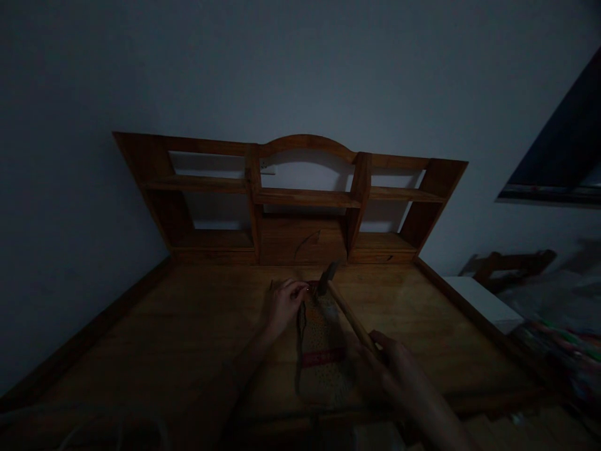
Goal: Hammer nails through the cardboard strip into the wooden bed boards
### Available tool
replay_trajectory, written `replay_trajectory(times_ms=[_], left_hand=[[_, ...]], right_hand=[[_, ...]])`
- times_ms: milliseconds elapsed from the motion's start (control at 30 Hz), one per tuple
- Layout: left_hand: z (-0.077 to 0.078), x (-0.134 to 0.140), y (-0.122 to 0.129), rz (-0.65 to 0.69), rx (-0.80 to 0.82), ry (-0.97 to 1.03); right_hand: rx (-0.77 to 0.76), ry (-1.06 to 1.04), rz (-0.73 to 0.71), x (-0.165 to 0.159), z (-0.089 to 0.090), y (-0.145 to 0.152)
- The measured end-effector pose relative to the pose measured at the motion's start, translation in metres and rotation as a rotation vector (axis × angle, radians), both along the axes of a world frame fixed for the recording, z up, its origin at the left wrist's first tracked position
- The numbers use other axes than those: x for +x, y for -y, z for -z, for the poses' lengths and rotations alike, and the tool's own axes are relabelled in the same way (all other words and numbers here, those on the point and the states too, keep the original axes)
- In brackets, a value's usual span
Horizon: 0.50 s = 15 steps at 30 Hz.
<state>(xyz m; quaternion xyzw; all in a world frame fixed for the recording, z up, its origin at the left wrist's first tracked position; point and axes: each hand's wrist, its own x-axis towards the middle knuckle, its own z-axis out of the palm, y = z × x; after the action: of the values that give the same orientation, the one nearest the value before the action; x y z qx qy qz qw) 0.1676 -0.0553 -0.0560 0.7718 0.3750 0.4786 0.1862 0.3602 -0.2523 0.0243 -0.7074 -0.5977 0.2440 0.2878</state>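
Hammer [348, 311] sits clamped in the right hand [385, 360], fingers wrapped round the lower part of its wooden handle, perhaps for leverage. Its head is ahead and left of that hand, just right of the fingertips of the left hand [284, 302]. The left hand bends over the far end of a patterned cloth [320, 332], its fingertips close together; in this gloom I cannot tell whether they pinch anything. The cloth lies between the hands, running back toward the body, likely so both can reach its far end. Its near end comes close to the front edge of the desk [197, 332]. Bare desktop gives room outside either hand; ahead of both, the wooden shelf [305, 198] limits reach.
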Motion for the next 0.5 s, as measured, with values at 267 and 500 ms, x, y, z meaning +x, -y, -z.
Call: replay_trajectory(times_ms=[267, 500], left_hand=[[-0.007, -0.006, 0.015, 0.247, 0.133, -0.219], [-0.007, -0.006, 0.019, 0.336, 0.170, -0.436]], right_hand=[[0.009, -0.141, 0.060, 0.008, 0.002, 0.009], [0.053, -0.319, 0.237, 0.034, 0.028, 0.005]])
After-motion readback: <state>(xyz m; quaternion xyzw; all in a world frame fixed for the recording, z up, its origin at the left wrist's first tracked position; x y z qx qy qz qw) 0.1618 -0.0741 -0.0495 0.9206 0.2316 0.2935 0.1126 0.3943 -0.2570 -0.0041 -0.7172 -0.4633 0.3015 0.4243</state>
